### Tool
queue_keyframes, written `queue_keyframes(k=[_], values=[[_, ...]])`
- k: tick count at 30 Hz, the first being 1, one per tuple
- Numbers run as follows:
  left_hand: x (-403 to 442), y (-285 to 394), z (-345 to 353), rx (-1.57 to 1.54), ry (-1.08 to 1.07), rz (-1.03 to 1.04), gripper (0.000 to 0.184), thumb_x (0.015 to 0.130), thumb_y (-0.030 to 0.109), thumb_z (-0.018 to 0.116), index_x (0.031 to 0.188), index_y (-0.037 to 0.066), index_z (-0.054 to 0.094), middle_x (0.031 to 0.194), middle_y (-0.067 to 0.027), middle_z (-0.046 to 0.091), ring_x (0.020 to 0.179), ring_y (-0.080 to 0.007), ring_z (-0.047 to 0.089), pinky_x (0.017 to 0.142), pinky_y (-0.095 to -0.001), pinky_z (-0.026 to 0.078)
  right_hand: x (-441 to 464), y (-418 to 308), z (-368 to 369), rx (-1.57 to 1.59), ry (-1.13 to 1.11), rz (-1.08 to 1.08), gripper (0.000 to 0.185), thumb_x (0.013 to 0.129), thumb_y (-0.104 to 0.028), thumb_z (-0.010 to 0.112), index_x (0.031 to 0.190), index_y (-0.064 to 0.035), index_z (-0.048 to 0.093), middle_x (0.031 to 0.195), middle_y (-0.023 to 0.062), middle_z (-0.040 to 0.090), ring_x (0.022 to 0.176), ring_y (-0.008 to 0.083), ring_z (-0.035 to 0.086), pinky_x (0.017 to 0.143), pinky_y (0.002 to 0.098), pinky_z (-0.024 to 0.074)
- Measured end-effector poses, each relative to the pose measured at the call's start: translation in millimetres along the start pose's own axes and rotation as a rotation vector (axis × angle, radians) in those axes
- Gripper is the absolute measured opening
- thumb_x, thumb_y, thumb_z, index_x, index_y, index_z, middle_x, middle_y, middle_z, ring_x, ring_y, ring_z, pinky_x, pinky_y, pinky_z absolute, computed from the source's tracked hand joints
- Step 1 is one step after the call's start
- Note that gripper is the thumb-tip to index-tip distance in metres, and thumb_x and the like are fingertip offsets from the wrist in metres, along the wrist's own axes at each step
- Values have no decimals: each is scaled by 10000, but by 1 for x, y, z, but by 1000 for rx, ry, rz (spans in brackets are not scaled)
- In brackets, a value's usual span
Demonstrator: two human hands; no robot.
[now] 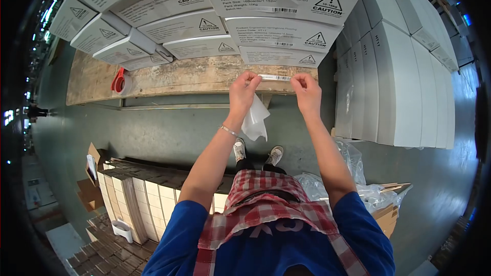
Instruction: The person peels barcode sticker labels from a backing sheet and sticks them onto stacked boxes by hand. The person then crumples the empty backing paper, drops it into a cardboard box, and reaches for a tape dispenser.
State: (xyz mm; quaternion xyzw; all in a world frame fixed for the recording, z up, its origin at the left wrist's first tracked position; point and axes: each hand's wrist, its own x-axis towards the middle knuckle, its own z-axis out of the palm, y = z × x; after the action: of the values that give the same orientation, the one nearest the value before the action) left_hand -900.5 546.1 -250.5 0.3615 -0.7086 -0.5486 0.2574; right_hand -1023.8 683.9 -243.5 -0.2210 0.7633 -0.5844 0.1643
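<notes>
Both of my hands are raised in front of the stacked white flooring cartons (pixel 284 0), close to the lowest one. A narrow white barcode label (pixel 276 77) is stretched level between them. My left hand (pixel 244 92) pinches its left end, and a crumpled white sheet (pixel 255 120) hangs down beside that hand. The label's right end is pinched by thumb and finger of my right hand (pixel 308 94). Printed text and caution triangles cover the carton ends. I cannot tell whether the label touches the carton behind it.
Cartons stand on a worn wooden table (pixel 169 79), with a red tape dispenser (pixel 120 82) at its left. More white cartons (pixel 391 82) are stacked at the right. Wood boards (pixel 148 199) lie behind on the left; clear plastic wrap (pixel 353 163) lies on the right.
</notes>
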Motion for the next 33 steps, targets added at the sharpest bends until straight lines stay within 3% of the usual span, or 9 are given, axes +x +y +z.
queue_keyframes(k=[3,14,17,30,33], values=[[28,-31,20,31,40,-8,143,856,155,653,848,14,636,726,6,606,697,-69,532,652,-227,436,29,34,19,-88,179,-178,89,799,-86,686,863,-43,642,797,6,567,656,88,551,631,231,456],[58,-54,48,232,211,-96,157,833,197,668,844,40,672,741,-47,672,664,-138,591,648,-290,461,55,78,51,-381,414,-341,95,761,-136,708,792,-105,625,748,-6,532,671,164,532,745,320,389],[57,-56,49,321,264,-20,146,805,268,675,814,123,674,743,-78,663,683,-273,622,616,-380,468,55,78,51,-394,437,-354,97,759,-142,711,784,-117,621,740,-13,529,674,168,530,755,328,375],[53,-43,61,409,374,-32,169,808,269,679,788,103,659,721,-87,654,658,-285,614,597,-397,461,57,78,56,-555,500,-405,164,754,-177,724,825,-131,584,775,-5,529,759,211,545,750,359,390],[54,-38,58,435,339,-125,223,821,282,680,816,60,667,761,-84,683,687,-213,636,647,-350,476,57,75,54,-555,508,-371,150,766,-160,712,827,-114,583,763,3,535,749,219,549,735,363,398]])
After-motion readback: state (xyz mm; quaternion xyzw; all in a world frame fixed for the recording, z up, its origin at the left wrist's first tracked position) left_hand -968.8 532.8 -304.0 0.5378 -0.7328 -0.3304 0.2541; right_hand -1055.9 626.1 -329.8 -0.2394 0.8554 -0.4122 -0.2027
